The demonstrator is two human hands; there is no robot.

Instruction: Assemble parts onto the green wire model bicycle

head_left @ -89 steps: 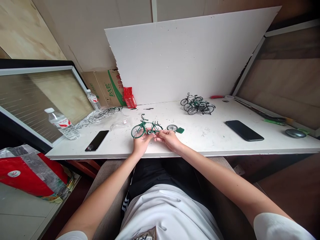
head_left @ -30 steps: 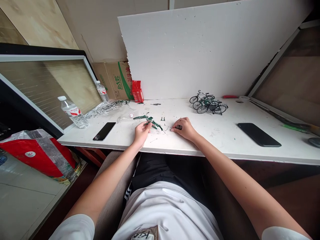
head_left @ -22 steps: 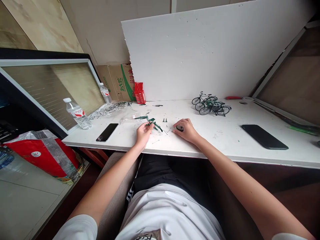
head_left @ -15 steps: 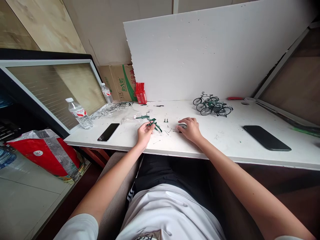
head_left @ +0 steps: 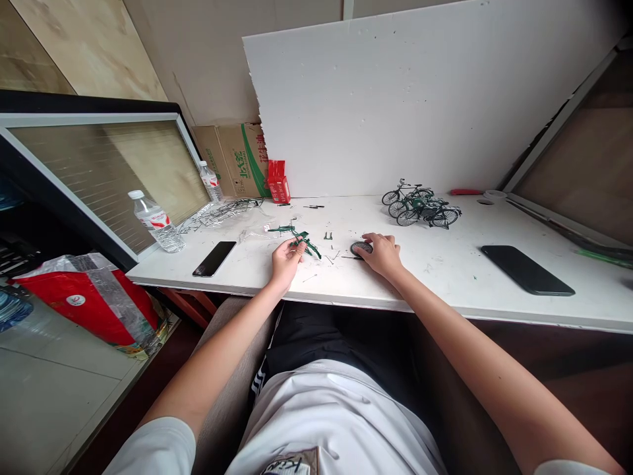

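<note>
As R hand [head_left: 382, 254] touches wheel [head_left: 360, 247], half closed

On the bench [head_left: 445, 277]: two water bottles [head_left: 154, 221] [head_left: 211, 185], two phones [head_left: 214, 258] [head_left: 527, 279], one red box [head_left: 278, 182], one loose wheel [head_left: 360, 248], one green bike frame [head_left: 297, 239].

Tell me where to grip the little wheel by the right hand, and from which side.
Probably best: pinch the wheel by its rim, at opposite edges, from above and from the right. It lies flat on the table, so only the rim gives a hold. The right hand touches it there; the green frame, held in the left hand, lies to its left.
</note>
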